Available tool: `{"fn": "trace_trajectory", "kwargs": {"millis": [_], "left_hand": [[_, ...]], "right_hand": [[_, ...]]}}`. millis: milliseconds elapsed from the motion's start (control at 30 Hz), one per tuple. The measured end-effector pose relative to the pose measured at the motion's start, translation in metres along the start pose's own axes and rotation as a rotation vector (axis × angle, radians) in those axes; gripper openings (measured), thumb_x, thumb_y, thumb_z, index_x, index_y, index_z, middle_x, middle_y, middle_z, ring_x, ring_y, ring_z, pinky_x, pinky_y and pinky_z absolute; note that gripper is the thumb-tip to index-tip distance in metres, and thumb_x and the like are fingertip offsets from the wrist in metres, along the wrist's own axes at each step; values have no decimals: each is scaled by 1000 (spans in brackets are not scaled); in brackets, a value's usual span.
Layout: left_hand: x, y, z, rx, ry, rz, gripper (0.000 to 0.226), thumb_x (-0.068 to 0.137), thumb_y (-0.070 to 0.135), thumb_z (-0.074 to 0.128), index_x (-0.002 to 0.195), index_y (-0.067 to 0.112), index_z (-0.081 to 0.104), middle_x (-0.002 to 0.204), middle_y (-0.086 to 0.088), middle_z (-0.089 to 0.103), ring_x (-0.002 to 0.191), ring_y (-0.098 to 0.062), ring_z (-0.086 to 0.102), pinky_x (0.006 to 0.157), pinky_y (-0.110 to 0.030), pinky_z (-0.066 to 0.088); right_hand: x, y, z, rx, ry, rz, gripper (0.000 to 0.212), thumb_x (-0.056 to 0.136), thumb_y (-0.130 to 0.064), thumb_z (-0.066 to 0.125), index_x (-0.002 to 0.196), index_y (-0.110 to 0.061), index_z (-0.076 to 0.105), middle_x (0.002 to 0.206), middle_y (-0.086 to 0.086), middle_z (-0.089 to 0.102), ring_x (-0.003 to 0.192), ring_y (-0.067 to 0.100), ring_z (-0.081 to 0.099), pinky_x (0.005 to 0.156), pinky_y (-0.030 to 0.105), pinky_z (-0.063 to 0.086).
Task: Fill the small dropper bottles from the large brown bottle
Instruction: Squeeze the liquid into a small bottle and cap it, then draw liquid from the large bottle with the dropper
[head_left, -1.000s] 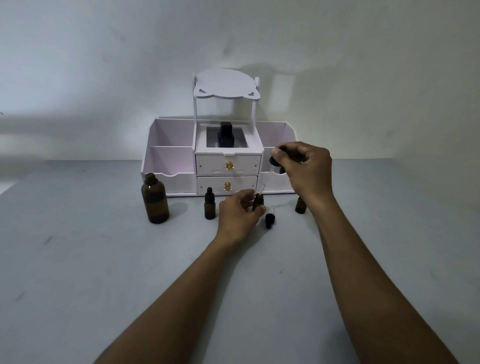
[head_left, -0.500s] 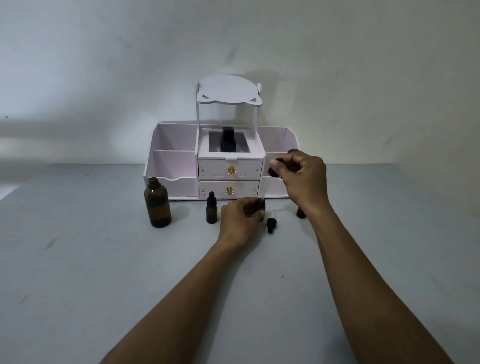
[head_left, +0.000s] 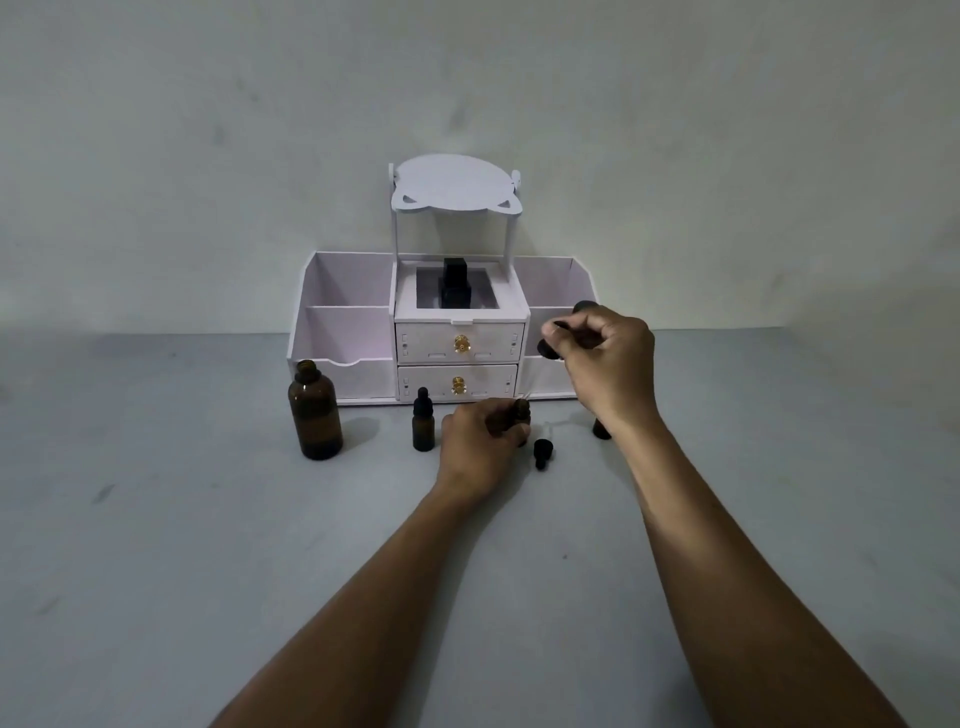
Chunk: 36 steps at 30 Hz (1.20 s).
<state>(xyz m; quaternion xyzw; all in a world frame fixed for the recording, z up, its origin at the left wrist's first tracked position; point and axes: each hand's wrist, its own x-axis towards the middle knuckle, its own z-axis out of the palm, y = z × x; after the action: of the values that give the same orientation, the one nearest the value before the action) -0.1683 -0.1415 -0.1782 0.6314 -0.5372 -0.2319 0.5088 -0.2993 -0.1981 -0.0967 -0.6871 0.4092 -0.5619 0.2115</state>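
Two hands busy: my left hand (head_left: 483, 441) curls round a small bottle (head_left: 521, 410) standing mid-table (head_left: 208, 519); my right hand (head_left: 602, 358) pinches the dropper (head_left: 546, 351) above it. Light, slick, breakable glass, I judge; best gripped by the body.

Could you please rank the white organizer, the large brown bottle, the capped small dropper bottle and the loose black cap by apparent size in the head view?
1. white organizer
2. large brown bottle
3. capped small dropper bottle
4. loose black cap
All sit at similar depth, so the order seems safe.
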Motion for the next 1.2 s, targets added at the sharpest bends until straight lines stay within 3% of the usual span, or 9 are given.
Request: {"fn": "trace_trajectory", "kwargs": {"millis": [167, 300, 500, 600, 733, 833, 967, 1067, 1200], "left_hand": [[-3, 1, 0, -22, 4, -11, 37, 85, 18, 78, 122, 16, 71, 107, 3, 75, 91, -2, 66, 81, 0, 45], [-10, 0, -5, -65, -32, -42, 57, 86, 26, 78, 138, 16, 58, 124, -2, 68, 110, -12, 64, 100, -25, 51], [-39, -2, -52, 55, -41, 73, 58, 89, 29, 74, 143, 24, 52, 129, 6, 64, 108, -3, 60, 84, -10, 49], [-53, -1, -90, 36, 128, 188, 45, 88, 21, 75, 132, 23, 63, 113, 10, 70, 95, -1, 68, 76, -8, 53], [-57, -12, -138, 22, 514, 253, 24, 86, 4, 73, 106, 17, 74, 89, 5, 74, 72, -7, 69, 70, -15, 55], [-52, -32, -165, 25, 659, 179, 24, 85, 6, 72, 106, 18, 73, 91, 3, 74, 81, -7, 71, 80, -22, 58], [-43, -56, -186, -77, 506, -33, 51, 79, 27, 81, 127, 18, 66, 109, 1, 74, 101, -7, 69, 95, -29, 55], [-37, -64, -191, -125, 355, -83, 71, 68, 39, 78, 133, 15, 63, 121, 0, 71, 109, -2, 65, 101, -31, 53], [-28, -72, -194, -130, 218, -60, 70, 64, 43, 80, 128, 17, 67, 119, 5, 73, 117, -7, 65, 102, -38, 53]], "right_hand": [[-2, -4, -1, 22, 20, 9, 13, 82, -21, 79, 88, -9, 78, 81, 4, 76, 75, 13, 74, 75, 22, 57], [-4, -17, -5, 50, 48, -34, 14, 83, -23, 79, 90, -11, 79, 80, -1, 76, 74, 11, 73, 73, 26, 59], [-5, -47, -6, 192, 14, -107, 9, 85, -19, 78, 92, -14, 78, 84, 0, 77, 76, 15, 72, 73, 30, 58], [-5, -70, 8, 337, -46, -135, 8, 86, -15, 77, 93, -12, 77, 83, 1, 76, 78, 14, 74, 76, 24, 56], [-6, -98, 39, 470, -103, -134, 8, 86, -10, 77, 93, -9, 76, 76, -10, 75, 72, 1, 70, 72, 16, 55], [-7, -112, 65, 542, -121, -114, 6, 86, -6, 75, 88, -12, 75, 71, -11, 75, 70, 5, 71, 73, 29, 61], [-11, -115, 103, 588, -125, -53, 4, 86, -8, 76, 90, -8, 76, 72, -7, 75, 69, 9, 71, 71, 28, 57], [-14, -112, 123, 589, -118, -22, 7, 84, -12, 78, 91, -10, 77, 77, -5, 76, 76, 13, 73, 80, 33, 60], [-14, -107, 135, 538, -127, -32, 6, 85, -12, 78, 91, -11, 76, 79, -3, 75, 74, 10, 73, 80, 30, 60]]}}
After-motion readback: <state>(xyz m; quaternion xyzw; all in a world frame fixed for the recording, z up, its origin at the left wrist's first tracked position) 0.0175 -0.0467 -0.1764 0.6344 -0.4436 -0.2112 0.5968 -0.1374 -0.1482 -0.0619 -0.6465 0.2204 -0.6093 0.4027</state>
